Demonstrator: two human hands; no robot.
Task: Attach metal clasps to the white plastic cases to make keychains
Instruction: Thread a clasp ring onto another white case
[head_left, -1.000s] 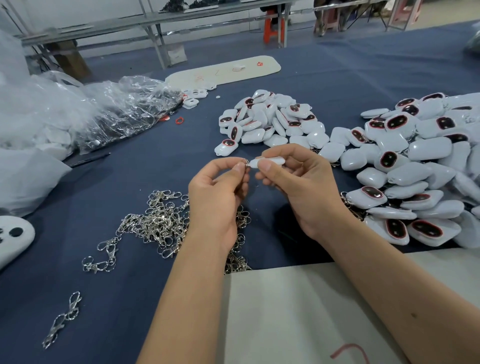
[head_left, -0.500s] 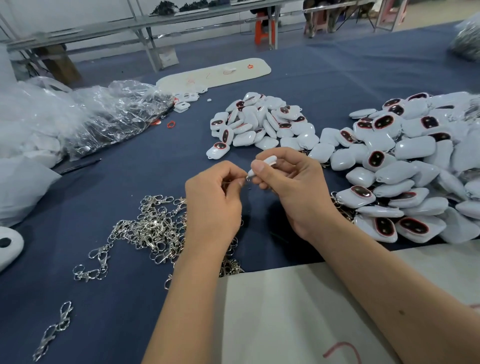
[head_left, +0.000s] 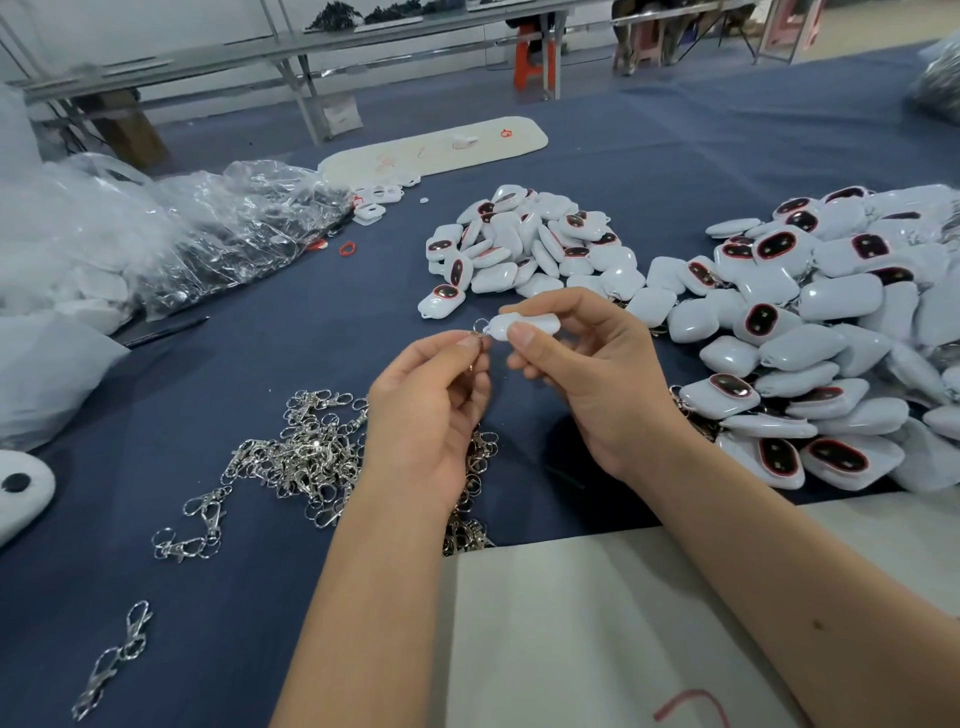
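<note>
Working close to our chest, we hold both hands raised above the blue surface (head_left: 260, 597), nearly meeting at the fingertips. Our left hand (head_left: 428, 410) pinches the metal clasp (head_left: 480, 332) by its small ring between thumb and forefinger, the other fingers loosely curled. Our right hand (head_left: 587, 379) grips the white plastic case (head_left: 524, 325) between thumb and fingers. The case's long axis runs left to right, and its loop end points toward the left hand, so the ring meets it at that tip; whether the ring is threaded through yet is too small to tell. We judge the coming move to be a short push or twist along that axis, with the left hand doing the fine work.

Just below the left hand lies the heap of loose clasps (head_left: 306, 457), within easy reach. To the right, the big pile of cases (head_left: 831, 338) sits near the right wrist. Farther ahead lies a smaller pile (head_left: 524, 244), with open cloth between it and the hands.
</note>
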